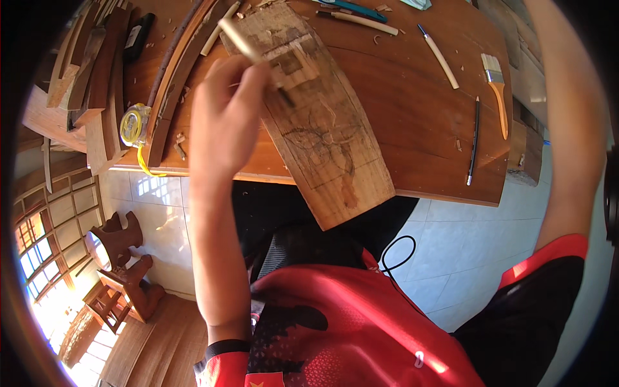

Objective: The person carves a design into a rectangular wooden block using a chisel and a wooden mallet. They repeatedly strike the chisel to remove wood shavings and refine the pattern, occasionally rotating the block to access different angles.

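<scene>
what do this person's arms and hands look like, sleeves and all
The left hand is ungloved, with no watch on its wrist. Both forearms are bare below short sleeves: the left sleeve is red with a black edge band, the right sleeve black with a red edge band. The right hand is out of view.

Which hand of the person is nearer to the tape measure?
Left. The left hand is to the right of the tape measure; the right hand is out of view, its forearm at far right.

Right hand past top edge; held tool blurred.
</scene>
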### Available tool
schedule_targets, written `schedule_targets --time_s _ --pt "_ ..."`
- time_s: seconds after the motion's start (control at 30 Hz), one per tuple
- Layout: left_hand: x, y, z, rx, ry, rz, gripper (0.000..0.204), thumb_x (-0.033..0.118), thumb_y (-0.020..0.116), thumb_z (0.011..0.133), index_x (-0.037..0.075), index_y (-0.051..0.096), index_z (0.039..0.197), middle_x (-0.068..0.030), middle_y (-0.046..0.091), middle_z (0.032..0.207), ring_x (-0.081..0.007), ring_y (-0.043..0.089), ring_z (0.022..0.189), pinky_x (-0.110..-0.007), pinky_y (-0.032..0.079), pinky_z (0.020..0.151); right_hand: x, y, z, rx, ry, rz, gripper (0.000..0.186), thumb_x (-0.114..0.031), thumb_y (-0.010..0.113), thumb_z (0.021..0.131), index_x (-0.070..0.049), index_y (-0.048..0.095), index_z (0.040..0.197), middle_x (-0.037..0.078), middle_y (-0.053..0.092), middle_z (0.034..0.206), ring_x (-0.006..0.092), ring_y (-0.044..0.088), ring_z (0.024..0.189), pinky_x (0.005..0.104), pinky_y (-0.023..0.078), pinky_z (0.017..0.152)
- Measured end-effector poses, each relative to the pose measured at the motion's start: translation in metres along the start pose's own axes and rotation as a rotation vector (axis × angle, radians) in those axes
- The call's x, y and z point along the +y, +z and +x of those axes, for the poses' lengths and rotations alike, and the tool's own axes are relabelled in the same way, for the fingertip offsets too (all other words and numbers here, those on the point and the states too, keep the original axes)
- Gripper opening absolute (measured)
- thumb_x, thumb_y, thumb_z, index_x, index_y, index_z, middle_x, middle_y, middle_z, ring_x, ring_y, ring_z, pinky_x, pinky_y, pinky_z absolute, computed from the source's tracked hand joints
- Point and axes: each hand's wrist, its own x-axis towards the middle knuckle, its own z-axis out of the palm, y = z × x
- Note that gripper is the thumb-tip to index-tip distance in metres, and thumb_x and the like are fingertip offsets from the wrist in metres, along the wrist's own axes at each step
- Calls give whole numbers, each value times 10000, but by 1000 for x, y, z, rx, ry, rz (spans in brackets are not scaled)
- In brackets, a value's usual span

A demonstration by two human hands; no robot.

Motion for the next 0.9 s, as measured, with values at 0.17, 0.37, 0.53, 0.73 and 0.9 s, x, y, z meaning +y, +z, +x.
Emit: schedule_targets --time_s 0.17,0.37,0.53,0.73,0.9 --pt "-14 -44 -3 -46 -37 -48 216 173 656 1003 -36 710 1010 -43 695 822 -75 599 731 -246 475 661 38 80 -49 304 242 622 291 -281 502 1091 1 571 1114 13 557 812 60 476 522 211 420 442" --pt "0 -14 30 -328 177 -35 175 97 659 994 -43 685 1096 -106 760 925 -130 696 828 -285 538 749 47 211 -139 544 405 732 554 -374 887 836 -20 561 1110 -15 514 792 46 470 589 228 394 524" --pt "4 -5 47 -510 414 152 203 119 674 996 -26 684 1138 -94 759 956 -147 694 889 -308 519 830 33 244 -149 595 475 759 698 -334 992 707 -30 517 1117 -28 479 801 28 404 585 210 350 508" --pt "1 4 60 -626 351 202 232 158 692 999 7 688 1176 -61 744 927 -125 665 864 -301 514 828 24 255 -143 533 505 745 822 -331 1048 585 -57 501 1134 -29 479 827 40 432 621 223 375 513" --pt "-5 11 57 -647 283 223 240 171 693 1006 24 687 1196 -44 737 931 -101 650 862 -286 511 817 24 262 -140 509 567 751 865 -364 1056 548 -61 496 1133 -22 493 847 58 468 666 239 423 541"
